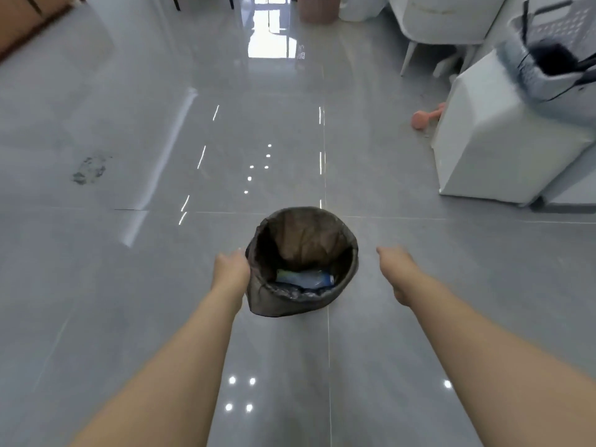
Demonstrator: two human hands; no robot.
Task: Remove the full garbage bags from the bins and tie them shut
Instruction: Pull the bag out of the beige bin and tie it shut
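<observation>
A small round bin [274,304] stands on the grey tiled floor just ahead of me. A dark garbage bag [303,237] lines it, folded over the rim. Blue and clear rubbish [304,279] lies at the bottom of the bag. My left hand [230,266] is at the bin's left rim, touching the bag's edge; its fingers are hidden, so I cannot see whether they grip the bag. My right hand [398,266] hangs in the air a short way right of the bin, apart from it, with the fingers pointing forward and holding nothing.
A white cabinet [503,140] stands at the right with a grey perforated basket [548,59] on top. A pink object [425,117] lies on the floor beside it. White chairs [451,21] and a pink bin [317,8] are farther back. A dirty smudge [90,171] marks the floor at left.
</observation>
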